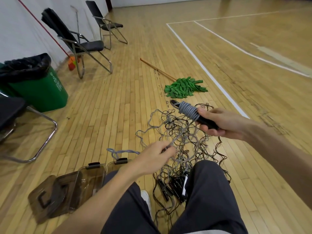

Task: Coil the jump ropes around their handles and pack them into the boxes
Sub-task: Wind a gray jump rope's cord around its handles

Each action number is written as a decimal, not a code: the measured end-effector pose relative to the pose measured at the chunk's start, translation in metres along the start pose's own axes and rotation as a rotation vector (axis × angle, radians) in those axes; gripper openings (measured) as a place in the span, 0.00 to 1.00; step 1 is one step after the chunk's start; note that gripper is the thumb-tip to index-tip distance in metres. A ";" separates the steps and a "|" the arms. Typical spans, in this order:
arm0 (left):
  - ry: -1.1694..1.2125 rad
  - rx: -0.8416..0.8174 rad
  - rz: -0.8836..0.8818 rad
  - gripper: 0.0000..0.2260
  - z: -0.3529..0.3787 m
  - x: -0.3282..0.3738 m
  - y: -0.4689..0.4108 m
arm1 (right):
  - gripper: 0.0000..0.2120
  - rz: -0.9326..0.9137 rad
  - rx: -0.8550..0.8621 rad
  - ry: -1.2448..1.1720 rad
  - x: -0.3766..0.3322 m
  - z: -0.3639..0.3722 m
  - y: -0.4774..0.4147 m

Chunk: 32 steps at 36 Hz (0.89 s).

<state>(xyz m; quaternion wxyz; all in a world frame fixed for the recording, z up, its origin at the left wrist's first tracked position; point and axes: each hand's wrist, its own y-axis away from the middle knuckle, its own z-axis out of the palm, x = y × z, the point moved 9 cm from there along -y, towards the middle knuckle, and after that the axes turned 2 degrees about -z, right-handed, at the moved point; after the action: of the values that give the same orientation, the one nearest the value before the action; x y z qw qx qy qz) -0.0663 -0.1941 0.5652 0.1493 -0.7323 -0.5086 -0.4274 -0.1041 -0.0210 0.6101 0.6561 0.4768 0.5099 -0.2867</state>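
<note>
My right hand (pixel 219 123) grips the black jump rope handles (pixel 205 122), which point up and left and carry a tight coil of grey rope (pixel 188 110). From the coil a taut grey strand (pixel 181 132) runs down to my left hand (pixel 152 157), which pinches it. A tangle of grey and black ropes (pixel 182 149) lies on the floor below both hands. More black handles (pixel 172 188) lie between my knees. Two smoky clear plastic boxes (pixel 91 179) stand open by my left knee, with a brown lid (pixel 49 196) beside them.
A green mop (pixel 184 87) lies on the wooden floor beyond the ropes. Folding chairs (pixel 81 44) stand along the white wall at left, with another chair's frame (pixel 42 132) close by. A green bin (pixel 38 86) with a black liner stands near the wall.
</note>
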 end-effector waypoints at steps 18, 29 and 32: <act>-0.924 0.216 0.272 0.24 -0.039 0.045 0.028 | 0.19 0.204 0.033 0.123 0.044 0.002 -0.033; -0.537 0.410 0.789 0.21 -0.089 0.133 0.043 | 0.20 0.341 -0.455 0.313 0.059 0.092 -0.001; -0.144 0.449 0.608 0.19 -0.103 0.131 0.035 | 0.21 0.317 -0.555 0.394 0.057 0.118 0.009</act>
<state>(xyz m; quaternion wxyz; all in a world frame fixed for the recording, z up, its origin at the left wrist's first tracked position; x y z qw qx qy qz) -0.0695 -0.1953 0.7356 0.3898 -0.8269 -0.3585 -0.1891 -0.0318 -0.1201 0.5623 0.6858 0.3998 0.6047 0.0648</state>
